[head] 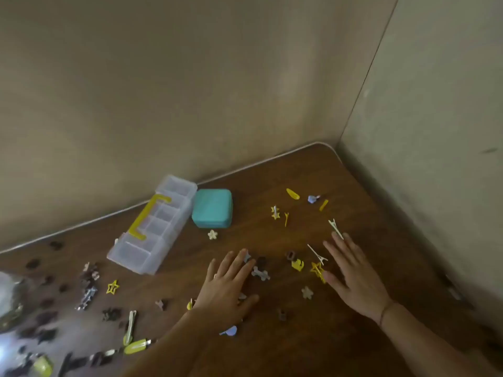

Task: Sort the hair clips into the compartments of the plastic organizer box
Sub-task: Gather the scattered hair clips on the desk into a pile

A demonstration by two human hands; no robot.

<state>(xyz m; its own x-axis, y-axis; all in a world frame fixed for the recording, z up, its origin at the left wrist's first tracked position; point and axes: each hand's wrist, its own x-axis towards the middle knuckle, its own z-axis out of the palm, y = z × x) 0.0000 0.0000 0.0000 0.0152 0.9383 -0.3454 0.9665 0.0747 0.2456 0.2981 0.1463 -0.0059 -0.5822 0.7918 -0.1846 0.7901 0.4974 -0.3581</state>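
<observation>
A clear plastic organizer box [153, 227] with a yellow handle lies closed at the back left of the wooden table [353, 191]. Several hair clips are scattered over the table: yellow star clips [112, 287], a cream flower clip [212, 234], a white clip [336, 228], a grey clip [260, 273], a yellow clip [297, 264]. My left hand [226, 287] lies flat with fingers spread over some clips near the middle. My right hand [353, 276] also lies flat and spread, its thumb by a yellow star clip [317, 269].
A teal square case [212, 208] sits right of the organizer box. Walls close in behind and on the right of the table corner. A shiny bag [11, 300] and many dark clips lie at the left edge.
</observation>
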